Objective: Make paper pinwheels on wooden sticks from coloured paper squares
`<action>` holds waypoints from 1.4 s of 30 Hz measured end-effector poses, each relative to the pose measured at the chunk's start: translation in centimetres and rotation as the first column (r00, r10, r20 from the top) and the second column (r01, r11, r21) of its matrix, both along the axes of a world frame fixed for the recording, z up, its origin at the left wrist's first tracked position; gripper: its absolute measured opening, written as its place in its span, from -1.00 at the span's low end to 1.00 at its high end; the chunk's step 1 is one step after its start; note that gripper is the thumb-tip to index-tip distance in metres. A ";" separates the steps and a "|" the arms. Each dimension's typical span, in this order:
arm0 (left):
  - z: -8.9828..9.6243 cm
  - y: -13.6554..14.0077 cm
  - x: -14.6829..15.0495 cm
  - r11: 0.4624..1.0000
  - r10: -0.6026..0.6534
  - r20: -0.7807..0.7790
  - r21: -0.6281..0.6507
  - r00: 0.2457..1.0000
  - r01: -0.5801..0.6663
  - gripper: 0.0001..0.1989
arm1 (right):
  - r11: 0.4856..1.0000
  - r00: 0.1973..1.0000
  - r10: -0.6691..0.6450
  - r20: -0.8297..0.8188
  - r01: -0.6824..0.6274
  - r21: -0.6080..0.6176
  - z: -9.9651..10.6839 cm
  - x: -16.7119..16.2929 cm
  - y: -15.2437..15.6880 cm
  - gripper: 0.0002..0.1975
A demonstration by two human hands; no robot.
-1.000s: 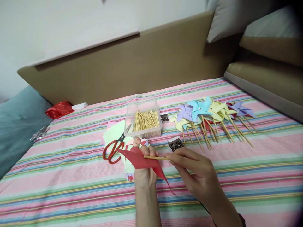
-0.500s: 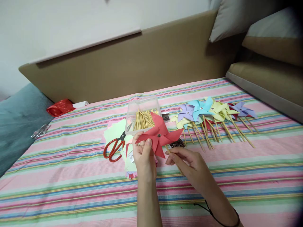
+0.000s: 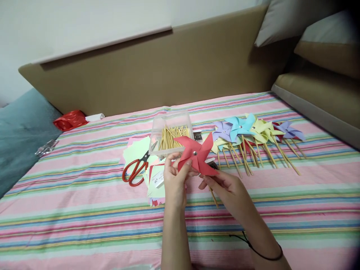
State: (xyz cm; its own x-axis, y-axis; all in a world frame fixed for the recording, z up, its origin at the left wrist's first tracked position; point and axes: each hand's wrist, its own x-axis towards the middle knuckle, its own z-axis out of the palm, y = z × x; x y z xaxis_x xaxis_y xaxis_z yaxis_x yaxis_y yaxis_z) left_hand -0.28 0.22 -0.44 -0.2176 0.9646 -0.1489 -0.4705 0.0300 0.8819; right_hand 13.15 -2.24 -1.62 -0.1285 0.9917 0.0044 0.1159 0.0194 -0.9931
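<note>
A red paper pinwheel [image 3: 194, 153] with a metal fastener at its centre is held up in the middle of the view. My left hand [image 3: 177, 174] pinches a lower left blade, thumb in front and fingers behind. Close under the blades, my right hand [image 3: 225, 187] grips the pinwheel's wooden stick [image 3: 213, 197], whose lower end sticks out below the fingers. Behind the hands stands a clear plastic box [image 3: 157, 133] of wooden sticks [image 3: 171, 137]. Red-handled scissors [image 3: 136, 170] rest on sheets of coloured paper [image 3: 139, 148] at the left.
Several finished pinwheels [image 3: 242, 127] lie in a row at the right, sticks toward me. A small dark packet [image 3: 197, 136] sits beside the box. A red plastic bag [image 3: 71, 120] lies far left by a teal cushion [image 3: 22, 131]. A brown board [image 3: 135, 75] stands behind the striped cloth [image 3: 92, 210].
The red pinwheel's blades have turned and it sits slightly farther right. My right hand has moved up closer beneath the blades. The left hand still pinches a blade.
</note>
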 end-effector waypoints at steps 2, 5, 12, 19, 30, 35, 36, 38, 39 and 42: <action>0.1 0.0 0.2 1.000 -0.026 -0.007 0.013 1.000 0.026 -0.51 | 1.000 1.000 -0.008 -0.018 0.008 -0.001 -0.2 -0.1 0.1 -0.71; 0.2 0.0 0.4 0.998 -0.045 -0.033 0.042 0.998 0.046 -0.52 | 1.000 0.999 -0.009 -0.044 0.010 0.021 -0.3 -0.2 0.2 -0.74; -0.2 0.1 -0.1 0.996 -0.044 0.001 0.080 0.999 0.044 -0.68 | 1.000 1.000 -0.012 -0.011 0.012 0.006 -0.6 0.3 0.2 -0.71; 0.0 0.2 -0.1 0.998 0.003 0.114 0.066 0.993 -0.011 -0.58 | 0.994 0.996 -0.039 0.083 0.030 0.106 -0.7 0.9 0.1 -0.78; -0.1 -0.4 -0.9 0.975 -0.191 0.310 0.173 0.931 0.143 -0.69 | 0.762 0.971 -0.157 0.178 0.005 0.648 0.0 1.0 0.0 -0.74; 0.5 -0.7 -0.7 0.954 -0.268 0.341 0.227 0.901 0.198 -0.75 | 0.695 0.967 -0.155 0.203 -0.039 0.717 0.2 1.1 -0.1 -0.70; 0.6 -0.7 -0.7 0.951 -0.278 0.346 0.233 0.896 0.205 -0.74 | 0.688 0.966 -0.154 0.208 -0.047 0.725 0.3 1.1 -0.2 -0.70; 0.7 -0.8 -0.7 0.945 -0.290 0.353 0.253 0.889 0.208 -0.72 | 0.677 0.966 -0.155 0.206 -0.049 0.735 0.5 1.1 -0.2 -0.69; 0.8 -0.8 -0.6 0.942 -0.295 0.354 0.265 0.887 0.207 -0.73 | 0.676 0.967 -0.155 0.204 -0.047 0.735 0.5 1.0 -0.2 -0.69; 0.7 -0.8 -0.6 0.931 -0.311 0.348 0.299 0.884 0.209 -0.74 | 0.676 0.967 -0.161 0.195 -0.036 0.736 0.6 0.9 -0.2 -0.71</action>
State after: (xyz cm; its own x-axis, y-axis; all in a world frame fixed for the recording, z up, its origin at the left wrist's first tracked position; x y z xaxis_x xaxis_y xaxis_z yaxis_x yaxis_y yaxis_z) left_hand -0.85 -0.56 0.28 0.0717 0.9942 0.0806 -0.7779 0.0051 0.6284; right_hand 14.05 -2.39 -1.02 -0.1609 0.6880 0.7076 0.3602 0.7085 -0.6069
